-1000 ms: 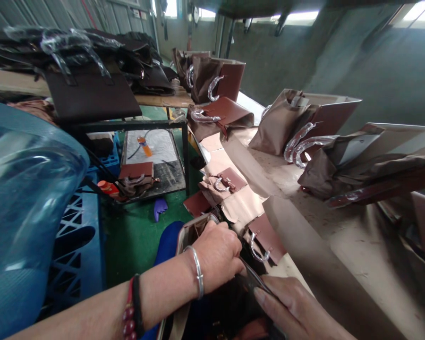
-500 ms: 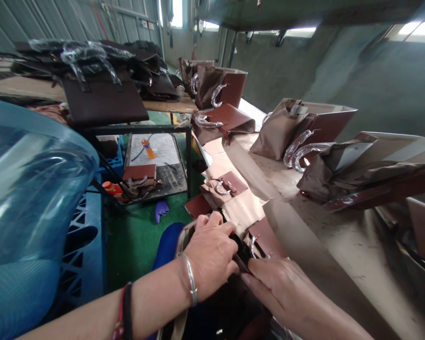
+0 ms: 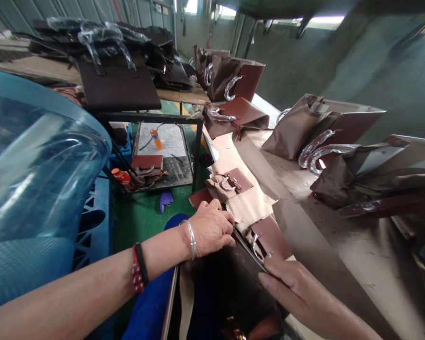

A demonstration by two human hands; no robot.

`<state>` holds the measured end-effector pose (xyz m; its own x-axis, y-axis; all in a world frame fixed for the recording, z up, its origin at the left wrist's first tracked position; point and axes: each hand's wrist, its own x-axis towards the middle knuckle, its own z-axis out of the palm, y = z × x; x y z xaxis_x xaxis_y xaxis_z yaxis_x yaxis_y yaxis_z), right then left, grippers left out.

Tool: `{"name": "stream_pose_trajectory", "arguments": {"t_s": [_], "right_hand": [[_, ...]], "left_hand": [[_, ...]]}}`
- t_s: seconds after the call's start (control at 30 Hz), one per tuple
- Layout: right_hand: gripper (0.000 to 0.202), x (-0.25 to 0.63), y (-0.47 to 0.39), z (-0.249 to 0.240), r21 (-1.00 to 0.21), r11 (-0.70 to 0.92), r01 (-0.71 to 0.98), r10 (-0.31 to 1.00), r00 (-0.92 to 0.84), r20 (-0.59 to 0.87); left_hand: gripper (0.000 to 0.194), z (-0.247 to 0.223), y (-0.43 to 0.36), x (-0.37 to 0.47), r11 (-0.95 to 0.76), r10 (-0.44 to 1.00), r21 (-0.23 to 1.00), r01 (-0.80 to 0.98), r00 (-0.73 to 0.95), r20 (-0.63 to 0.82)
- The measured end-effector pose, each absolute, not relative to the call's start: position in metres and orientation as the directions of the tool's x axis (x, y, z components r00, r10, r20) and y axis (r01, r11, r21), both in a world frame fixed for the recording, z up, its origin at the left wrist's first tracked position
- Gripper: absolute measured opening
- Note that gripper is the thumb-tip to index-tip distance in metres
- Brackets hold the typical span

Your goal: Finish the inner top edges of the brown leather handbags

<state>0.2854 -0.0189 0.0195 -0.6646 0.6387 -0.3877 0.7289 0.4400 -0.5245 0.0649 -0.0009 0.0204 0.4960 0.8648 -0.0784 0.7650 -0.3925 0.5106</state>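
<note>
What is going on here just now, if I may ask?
Someone is handling an open dark brown bag. The left hand is at its upper edge; the right hand pinches the same edge, closer to the camera. Just beyond is a small reddish-brown bag, and larger brown bags stand farther off.

A: Finish of the dark bag [image 3: 250, 278]?
B: Smooth, leather-like, low sheen. Bracelet [image 3: 191, 240]: polished metal.
A: And the film [image 3: 101, 34]?
B: Clear plastic, crinkled, glossy. Paper [image 3: 251, 206]: matt. Blue sheeting [image 3: 31, 184]: glossy, translucent plastic. Wall [image 3: 92, 10]: ribbed metal.
</note>
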Motion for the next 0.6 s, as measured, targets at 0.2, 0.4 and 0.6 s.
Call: {"name": "stream_pose_trajectory", "arguments": {"t_s": [0.2,0.4,0.6], "right_hand": [[0.036,0.288,-0.016,0.017,-0.533,0.415,0.737,0.641,-0.653,-0.404],[0.036,0.291,-0.012,0.014,-0.558,0.400,0.727,0.633,-0.659,-0.405],[0.037,0.293,-0.013,0.012,-0.594,0.355,0.722,0.642,-0.650,-0.407]], "left_hand": [[0.024,0.014,0.002,0.071,-0.375,0.876,0.494,0.784,0.475,-0.088],[0.025,0.013,0.009,0.078,-0.327,0.881,0.464,0.823,0.443,-0.165],[0.026,0.013,0.016,0.084,-0.275,0.888,0.456,0.846,0.405,-0.216]]}}
